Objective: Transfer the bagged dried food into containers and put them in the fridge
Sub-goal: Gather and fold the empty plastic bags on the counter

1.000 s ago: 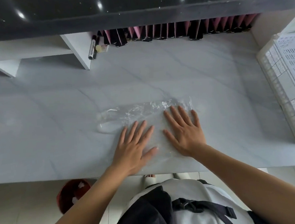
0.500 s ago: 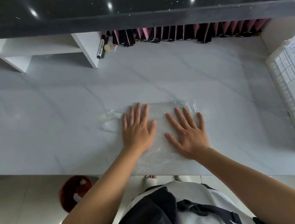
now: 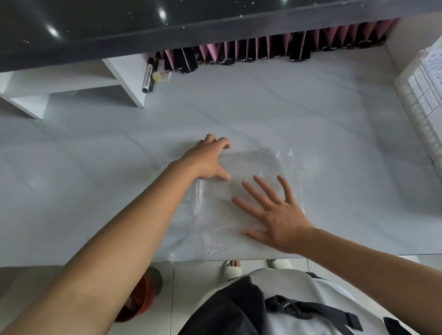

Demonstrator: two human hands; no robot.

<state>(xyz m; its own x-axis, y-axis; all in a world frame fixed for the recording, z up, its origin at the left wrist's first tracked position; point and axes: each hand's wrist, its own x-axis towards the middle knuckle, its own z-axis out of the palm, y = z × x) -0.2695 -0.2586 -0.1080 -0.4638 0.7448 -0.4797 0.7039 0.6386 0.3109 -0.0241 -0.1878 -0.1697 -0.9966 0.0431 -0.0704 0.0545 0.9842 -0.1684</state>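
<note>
Two bare hands over a clear plastic bag (image 3: 245, 191) lying flat on the near edge of a white marble counter (image 3: 82, 165). Floor below: pale tiles, red bin (image 3: 140, 298). Right hand (image 3: 273, 213) flat on bag, fingers spread straight. Left hand (image 3: 208, 157) at bag's far-left corner, fingers bent over the folded edge; grip unclear. Right side: white perforated basket (image 3: 429, 137). Far back: white shelf unit (image 3: 60, 84), markers (image 3: 148, 76), row of pink-and-black folders (image 3: 271, 48) under a dark ledge.
</note>
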